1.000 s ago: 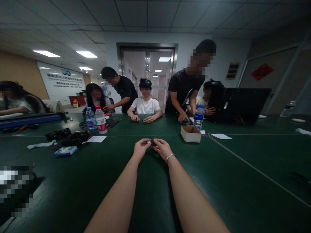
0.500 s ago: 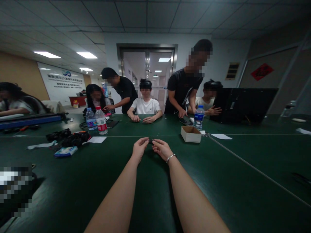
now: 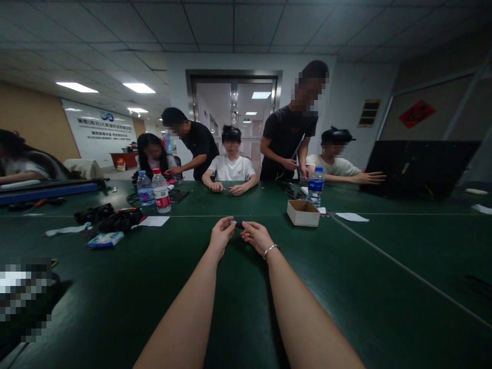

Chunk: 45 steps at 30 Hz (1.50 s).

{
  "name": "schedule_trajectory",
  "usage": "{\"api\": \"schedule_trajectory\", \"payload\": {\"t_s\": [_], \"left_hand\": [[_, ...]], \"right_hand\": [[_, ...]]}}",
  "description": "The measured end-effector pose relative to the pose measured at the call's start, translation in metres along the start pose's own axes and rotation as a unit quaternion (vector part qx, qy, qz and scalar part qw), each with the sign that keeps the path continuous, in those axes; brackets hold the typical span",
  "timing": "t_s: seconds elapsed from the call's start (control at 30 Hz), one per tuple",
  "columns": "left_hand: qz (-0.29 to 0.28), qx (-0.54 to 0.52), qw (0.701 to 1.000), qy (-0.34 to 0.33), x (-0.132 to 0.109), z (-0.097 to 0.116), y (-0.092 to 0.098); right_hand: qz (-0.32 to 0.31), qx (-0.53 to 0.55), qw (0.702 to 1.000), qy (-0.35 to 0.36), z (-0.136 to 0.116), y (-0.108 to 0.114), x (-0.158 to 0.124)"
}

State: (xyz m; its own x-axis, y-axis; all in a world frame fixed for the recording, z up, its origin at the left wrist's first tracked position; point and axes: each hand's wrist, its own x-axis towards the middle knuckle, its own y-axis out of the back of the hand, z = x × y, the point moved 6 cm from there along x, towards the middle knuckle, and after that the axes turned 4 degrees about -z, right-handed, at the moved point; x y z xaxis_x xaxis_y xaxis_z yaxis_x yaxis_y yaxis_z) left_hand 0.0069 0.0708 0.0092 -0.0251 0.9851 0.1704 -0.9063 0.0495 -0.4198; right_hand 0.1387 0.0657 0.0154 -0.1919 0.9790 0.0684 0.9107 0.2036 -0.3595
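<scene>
Both my arms stretch out over a dark green table (image 3: 346, 287). My left hand (image 3: 221, 236) and my right hand (image 3: 257, 237) meet fingertip to fingertip and pinch a small dark object (image 3: 239, 224) between them, just above the tabletop. The object is too small to name. A thin bracelet (image 3: 269, 249) circles my right wrist. Both hands have their fingers curled closed around the little piece.
An open cardboard box (image 3: 303, 212) sits just beyond my hands to the right, with a water bottle (image 3: 315, 187) behind it. Two bottles (image 3: 160, 191), black gear (image 3: 120, 220) and a blue packet (image 3: 105, 239) lie left. Several people are across the table; a black laptop (image 3: 417, 166) stands at the right.
My hands have stayed pinched on the small object, barely shifting. The standing person in black has straightened up and the laptop at the right has slid further right.
</scene>
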Motion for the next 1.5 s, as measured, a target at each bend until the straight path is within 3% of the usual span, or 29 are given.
{"api": "schedule_trajectory", "payload": {"t_s": [0.43, 0.87, 1.0, 1.2, 1.3, 1.37, 1.5], "left_hand": [[0.009, 0.021, 1.000, -0.010, -0.001, 0.003, 0.003], [0.022, -0.036, 0.999, 0.007, -0.002, 0.006, 0.001], [0.028, -0.032, 0.998, 0.036, 0.001, -0.002, 0.002], [-0.010, 0.106, 0.994, -0.002, 0.004, -0.005, 0.003], [-0.044, 0.094, 0.994, -0.022, 0.003, -0.003, -0.001], [-0.048, 0.058, 0.997, -0.014, 0.004, -0.004, -0.002], [-0.003, 0.025, 0.999, 0.043, 0.007, -0.013, 0.002]], "right_hand": [[0.012, -0.006, 1.000, -0.006, 0.002, 0.000, 0.001], [0.012, 0.000, 1.000, -0.003, 0.004, 0.002, 0.001], [0.010, -0.001, 1.000, -0.003, 0.003, 0.002, 0.001], [0.015, 0.001, 1.000, -0.011, 0.002, 0.002, 0.000], [0.022, 0.015, 1.000, -0.013, 0.001, 0.003, -0.001], [0.022, 0.020, 0.999, -0.015, 0.000, 0.002, -0.001], [0.021, 0.026, 0.999, -0.020, 0.000, 0.002, -0.001]]}}
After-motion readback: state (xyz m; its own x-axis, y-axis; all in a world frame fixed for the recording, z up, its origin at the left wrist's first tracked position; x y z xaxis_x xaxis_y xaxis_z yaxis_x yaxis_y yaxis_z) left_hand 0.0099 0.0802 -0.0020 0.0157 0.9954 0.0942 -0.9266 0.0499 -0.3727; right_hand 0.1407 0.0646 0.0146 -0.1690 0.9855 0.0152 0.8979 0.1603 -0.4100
